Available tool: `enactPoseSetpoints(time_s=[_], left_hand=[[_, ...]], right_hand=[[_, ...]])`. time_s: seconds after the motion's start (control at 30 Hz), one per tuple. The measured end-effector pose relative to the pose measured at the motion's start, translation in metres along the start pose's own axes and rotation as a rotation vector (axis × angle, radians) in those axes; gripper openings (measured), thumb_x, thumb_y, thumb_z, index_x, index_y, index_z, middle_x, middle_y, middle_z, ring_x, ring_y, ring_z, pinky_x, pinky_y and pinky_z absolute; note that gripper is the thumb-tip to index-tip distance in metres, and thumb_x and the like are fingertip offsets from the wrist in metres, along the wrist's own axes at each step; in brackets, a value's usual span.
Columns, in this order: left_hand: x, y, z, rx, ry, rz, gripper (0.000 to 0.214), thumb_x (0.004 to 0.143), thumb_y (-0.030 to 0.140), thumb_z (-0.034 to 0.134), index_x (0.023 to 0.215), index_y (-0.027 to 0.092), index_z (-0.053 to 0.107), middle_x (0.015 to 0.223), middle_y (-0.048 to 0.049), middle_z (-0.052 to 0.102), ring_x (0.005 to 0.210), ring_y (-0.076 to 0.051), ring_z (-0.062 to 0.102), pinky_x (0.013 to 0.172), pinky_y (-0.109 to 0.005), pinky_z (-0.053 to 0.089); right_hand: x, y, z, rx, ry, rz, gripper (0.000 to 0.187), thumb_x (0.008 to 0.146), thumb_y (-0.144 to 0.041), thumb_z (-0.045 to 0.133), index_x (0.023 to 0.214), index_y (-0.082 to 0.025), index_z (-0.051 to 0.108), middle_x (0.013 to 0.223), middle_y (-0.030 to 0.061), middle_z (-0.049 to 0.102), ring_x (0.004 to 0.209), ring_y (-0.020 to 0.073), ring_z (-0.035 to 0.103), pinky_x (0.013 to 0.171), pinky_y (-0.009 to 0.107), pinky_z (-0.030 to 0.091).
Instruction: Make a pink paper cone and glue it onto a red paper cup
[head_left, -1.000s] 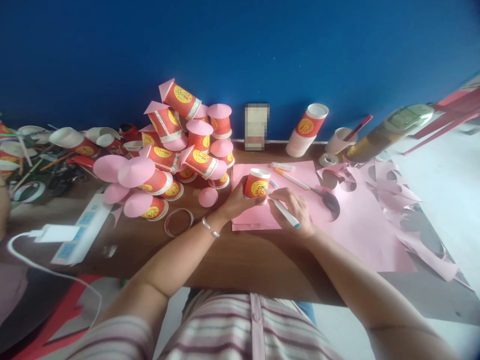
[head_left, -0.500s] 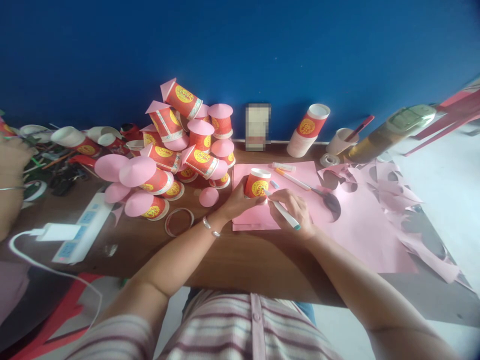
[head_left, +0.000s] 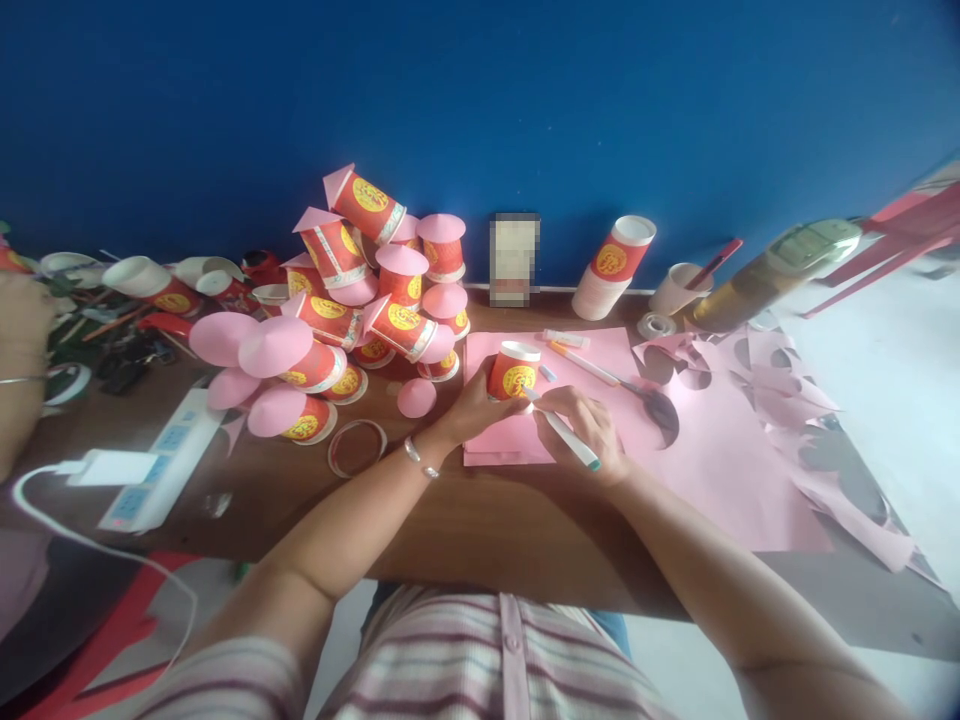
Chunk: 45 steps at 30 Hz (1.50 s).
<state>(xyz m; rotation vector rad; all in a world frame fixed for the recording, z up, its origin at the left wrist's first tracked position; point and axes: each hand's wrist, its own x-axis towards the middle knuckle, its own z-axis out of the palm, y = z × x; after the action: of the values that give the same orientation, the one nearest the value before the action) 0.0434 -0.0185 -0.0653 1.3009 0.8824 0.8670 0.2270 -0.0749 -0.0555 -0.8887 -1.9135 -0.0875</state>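
Grasping an upright red cup (head_left: 504,374) over pink paper (head_left: 502,449) with the fingers of the left hand (head_left: 474,404). Gripping a white marker (head_left: 571,440) with the fingers of the right hand (head_left: 591,425), pointing its tip to the cup's yellow emblem (head_left: 517,381). Having at left, on the counter (head_left: 465,520), a pile of cups (head_left: 328,312) with pink cones (head_left: 274,347).

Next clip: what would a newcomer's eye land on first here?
Probably the heap of red cups with pink cones, left of centre before the deep blue wall. Next, nearer the middle, the left hand holds an uncapped-by-cone red cup while the right hand holds a white marker at its yellow emblem. Pink scraps with round cut-outs stand out at far right.
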Motion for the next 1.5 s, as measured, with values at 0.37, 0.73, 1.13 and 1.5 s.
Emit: enactPoseSetpoints(time_s=[0.37, 0.73, 1.13, 1.5], left_hand=[[0.0, -0.0002, 0.0003, 0.009, 0.009, -0.018, 0.062, 0.072, 0.042, 0.087, 0.116, 0.018, 0.051, 0.105, -0.0061, 0.063, 0.095, -0.021, 0.061, 0.081, -0.036, 0.055], [0.0003, -0.0002, -0.0007, -0.042, -0.031, -0.05, 0.071, 0.071, 0.048, 0.089, 0.122, 0.018, 0.05, 0.11, -0.007, 0.062, 0.101, -0.021, 0.062, 0.084, -0.034, 0.053], [-0.001, 0.0054, 0.0016, -0.035, -0.025, -0.067, 0.067, 0.07, 0.044, 0.089, 0.118, 0.021, 0.051, 0.108, -0.006, 0.063, 0.097, -0.021, 0.063, 0.083, -0.035, 0.054], [-0.0001, 0.0002, -0.0015, -0.024, -0.02, -0.064, 0.067, 0.071, 0.039, 0.09, 0.123, 0.019, 0.053, 0.11, -0.0069, 0.064, 0.098, -0.021, 0.065, 0.083, -0.036, 0.059]], right_hand=[[0.0014, 0.0032, -0.0012, 0.025, -0.002, 0.009, 0.021, 0.095, -0.01, 0.061, 0.111, -0.024, 0.06, 0.085, 0.0024, 0.071, 0.072, 0.0167, 0.072, 0.064, 0.029, 0.061], [-0.0014, 0.0083, 0.0009, 0.023, 0.005, 0.016, 0.024, 0.093, -0.01, 0.062, 0.113, -0.024, 0.061, 0.088, 0.0031, 0.073, 0.074, 0.0177, 0.073, 0.067, 0.029, 0.061], [0.0007, 0.008, -0.0009, 0.019, 0.0, 0.01, 0.028, 0.093, -0.01, 0.062, 0.117, -0.025, 0.06, 0.089, 0.0028, 0.075, 0.075, 0.0186, 0.075, 0.069, 0.031, 0.063], [0.0006, 0.0097, 0.0001, 0.005, -0.012, -0.01, 0.026, 0.094, -0.008, 0.06, 0.115, -0.024, 0.061, 0.089, 0.003, 0.073, 0.074, 0.0166, 0.073, 0.068, 0.029, 0.061]])
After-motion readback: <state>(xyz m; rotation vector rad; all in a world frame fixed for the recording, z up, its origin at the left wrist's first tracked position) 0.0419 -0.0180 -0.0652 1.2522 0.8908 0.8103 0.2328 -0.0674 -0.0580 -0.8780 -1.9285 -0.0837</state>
